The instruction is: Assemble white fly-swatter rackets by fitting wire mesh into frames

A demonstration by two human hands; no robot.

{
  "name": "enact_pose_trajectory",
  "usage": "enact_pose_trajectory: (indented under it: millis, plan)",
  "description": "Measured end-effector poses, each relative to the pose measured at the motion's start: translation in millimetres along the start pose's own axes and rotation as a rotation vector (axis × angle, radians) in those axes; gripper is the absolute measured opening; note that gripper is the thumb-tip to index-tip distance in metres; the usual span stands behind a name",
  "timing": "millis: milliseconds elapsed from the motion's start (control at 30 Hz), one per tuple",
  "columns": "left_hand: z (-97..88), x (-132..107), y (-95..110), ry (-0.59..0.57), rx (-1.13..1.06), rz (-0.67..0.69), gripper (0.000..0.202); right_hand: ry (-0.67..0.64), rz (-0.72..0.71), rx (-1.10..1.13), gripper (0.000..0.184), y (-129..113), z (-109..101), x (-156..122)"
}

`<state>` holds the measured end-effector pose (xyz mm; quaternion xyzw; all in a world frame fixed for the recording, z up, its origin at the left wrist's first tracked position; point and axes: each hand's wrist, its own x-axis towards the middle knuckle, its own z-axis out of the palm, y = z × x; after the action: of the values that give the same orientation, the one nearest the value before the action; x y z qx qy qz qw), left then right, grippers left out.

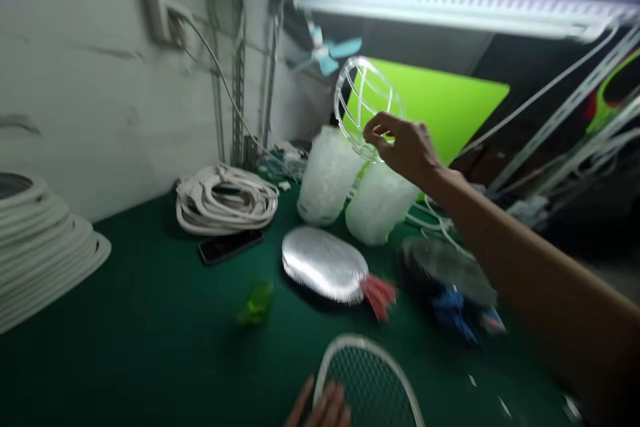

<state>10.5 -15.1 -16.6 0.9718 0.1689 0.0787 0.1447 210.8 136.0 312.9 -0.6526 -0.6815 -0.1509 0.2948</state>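
My right hand [403, 145] is raised over the far side of the green table [150, 333] and pinches a clear round plastic grille [364, 105] by its lower edge, holding it above two stacks of clear grilles [327, 177]. My left hand [325, 407] shows only its fingertips at the bottom edge, lying flat on a white-rimmed oval mesh frame [370, 380] that rests on the table.
A silver mesh stack with red wires [325, 265] and a dark stack with blue wires [450, 280] lie mid-table. White rings [225, 199], a phone [230, 245], a green scrap [257, 301] and stacked white frames [40, 247] sit to the left.
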Motion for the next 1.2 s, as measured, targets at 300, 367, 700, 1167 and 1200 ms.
enact_pose_trajectory:
  millis: [300,367,700,1167,1200]
  plan:
    - [-61.1,-9,42,-0.153,-0.181,-0.106,0.049,-0.399,-0.184,0.078,0.032,-11,-28,-389]
    - [-78.0,-11,32,-0.092,-0.345,-0.199,0.036,-0.414,-0.241,0.07,0.032,-6,-22,-428]
    - [-71.9,69,23,0.141,-0.2,-0.476,0.023,-0.27,-0.199,0.177,0.037,-21,19,-430]
    - [-46.9,99,10,0.098,-0.122,-0.448,0.015,-0.321,-0.153,0.207,0.036,-14,40,-447]
    - [-45.7,100,10,0.097,-0.113,-0.45,0.015,-0.326,-0.153,0.21,0.036,-14,41,-448]
